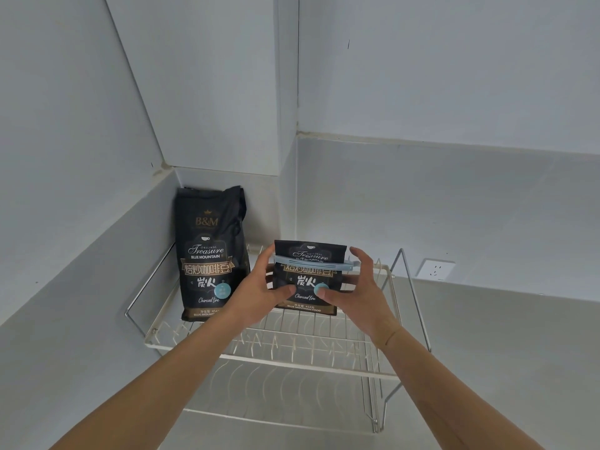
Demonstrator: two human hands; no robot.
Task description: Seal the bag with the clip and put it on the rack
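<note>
A black coffee bag [308, 277] with its top folded down stands upright on the upper tier of a white wire rack [279, 355]. A pale blue clip [316, 266] runs across its folded top. My left hand [259, 289] grips the bag's left side with the thumb on its front. My right hand [354, 287] holds the right side, thumb pressed on the front and fingers spread near the clip's end. The bag's lower edge touches the rack wires.
A taller black coffee bag [211, 251] stands on the rack's left end in the wall corner. Grey walls close in behind and to the left. A wall socket [435, 269] is at the right. The rack's lower tier [279, 397] sits on a grey counter.
</note>
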